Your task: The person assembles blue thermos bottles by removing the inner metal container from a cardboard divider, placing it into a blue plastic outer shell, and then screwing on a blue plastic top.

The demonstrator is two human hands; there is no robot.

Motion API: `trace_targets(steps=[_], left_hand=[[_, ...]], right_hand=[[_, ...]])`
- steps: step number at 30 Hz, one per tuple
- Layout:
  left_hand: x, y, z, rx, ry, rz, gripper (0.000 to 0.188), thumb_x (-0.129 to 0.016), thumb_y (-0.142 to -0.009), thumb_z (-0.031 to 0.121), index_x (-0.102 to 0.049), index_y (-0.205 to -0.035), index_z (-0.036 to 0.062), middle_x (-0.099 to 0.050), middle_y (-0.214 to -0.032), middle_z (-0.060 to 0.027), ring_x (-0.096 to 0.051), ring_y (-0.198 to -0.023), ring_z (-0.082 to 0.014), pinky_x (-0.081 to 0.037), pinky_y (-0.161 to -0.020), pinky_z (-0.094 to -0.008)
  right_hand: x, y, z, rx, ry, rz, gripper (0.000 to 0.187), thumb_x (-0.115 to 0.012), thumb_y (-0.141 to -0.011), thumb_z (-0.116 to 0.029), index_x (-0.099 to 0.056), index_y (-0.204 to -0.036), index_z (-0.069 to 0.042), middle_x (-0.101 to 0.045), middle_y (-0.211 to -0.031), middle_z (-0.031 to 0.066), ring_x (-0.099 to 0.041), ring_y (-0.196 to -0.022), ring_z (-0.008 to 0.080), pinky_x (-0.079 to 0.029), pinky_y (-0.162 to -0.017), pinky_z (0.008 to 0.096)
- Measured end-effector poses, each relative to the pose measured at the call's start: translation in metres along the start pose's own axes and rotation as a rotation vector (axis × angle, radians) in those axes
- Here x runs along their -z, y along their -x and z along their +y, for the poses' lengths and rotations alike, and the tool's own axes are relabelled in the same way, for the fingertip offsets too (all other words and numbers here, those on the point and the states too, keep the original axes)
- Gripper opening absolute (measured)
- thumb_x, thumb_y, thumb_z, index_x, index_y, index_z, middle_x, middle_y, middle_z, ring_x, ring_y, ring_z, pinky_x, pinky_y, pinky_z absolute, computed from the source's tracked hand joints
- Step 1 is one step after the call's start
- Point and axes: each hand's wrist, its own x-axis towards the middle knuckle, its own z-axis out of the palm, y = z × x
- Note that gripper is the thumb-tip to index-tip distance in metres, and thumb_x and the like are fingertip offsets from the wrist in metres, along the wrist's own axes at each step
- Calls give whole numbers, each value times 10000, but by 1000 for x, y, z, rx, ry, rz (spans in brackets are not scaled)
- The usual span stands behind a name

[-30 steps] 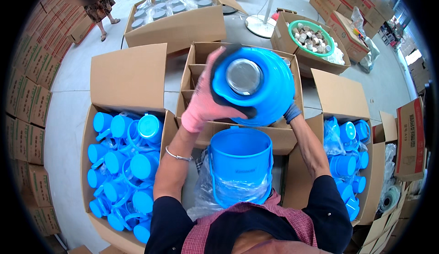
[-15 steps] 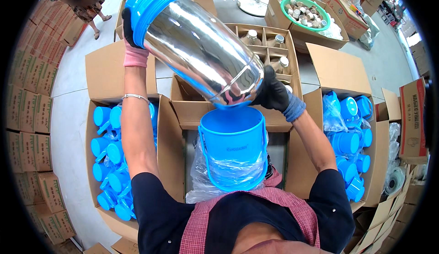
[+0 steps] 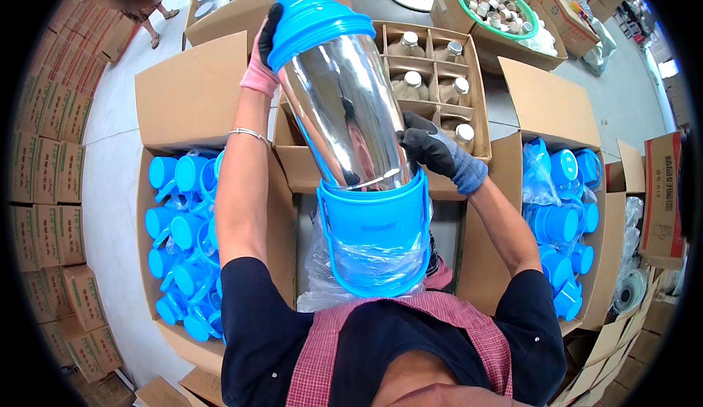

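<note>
A large shiny steel thermos body (image 3: 348,110) with a blue plastic top leans slightly left, its lower end inside the mouth of a blue bucket-shaped casing (image 3: 377,220). That casing has a blue carrying handle and clear plastic film around its lower half. My left hand (image 3: 265,52), in a pink and black glove, grips the blue top from its left side. At the thermos body's lower right, just above the casing's rim, the curled fingers of my right hand (image 3: 439,151) press on the steel in a grey and black glove. The steel bottom is hidden in the casing.
Open cartons of blue cups flank me on the left (image 3: 179,242) and right (image 3: 560,231). Ahead stands a divided carton (image 3: 480,114) of bottles with silver caps. Beyond it is a green basin (image 3: 463,1) of small caps. Stacked cartons (image 3: 55,165) line the left; a person (image 3: 150,23) stands far left.
The thermos body has swung more upright and its lower end has gone down into the casing. My left hand moved right with the top; my right hand shifted from the base to the side.
</note>
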Motion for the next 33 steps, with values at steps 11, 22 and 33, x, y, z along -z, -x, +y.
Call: trace_targets(steps=[11, 22, 33], left_hand=[[-67, 102, -64, 350, -58, 28, 615, -683, -856, 406, -482, -1333, 73, -560, -1238, -103, -552, -1117, -212, -489, -946, -350], [-61, 159, -86, 360, -268, 115, 722, -710, -803, 480, -480, -1340, 55, -567, -1214, -100, -529, -1121, -196, -434, -978, -335], [-65, 172, -94, 454, -232, 72, 730, -714, -834, 390, -399, -1391, 38, -522, -1276, -105, -516, -1149, -175, -443, -973, -290]], right_hand=[[-32, 33, -6, 105, -166, 117, 648, -679, -756, -148, -414, -1333, -22, -515, -1196, 74, -512, -1071, 155, -438, -934, 293], [-34, 55, 3, 27, -106, 51, 542, -654, -828, -260, -492, -1278, -3, -578, -1165, 102, -555, -1049, 183, -435, -959, 330], [24, 39, -15, 436, 234, 234, 505, -501, -955, -371, -490, -1330, -33, -585, -1247, 89, -569, -1106, 195, -485, -907, 297]])
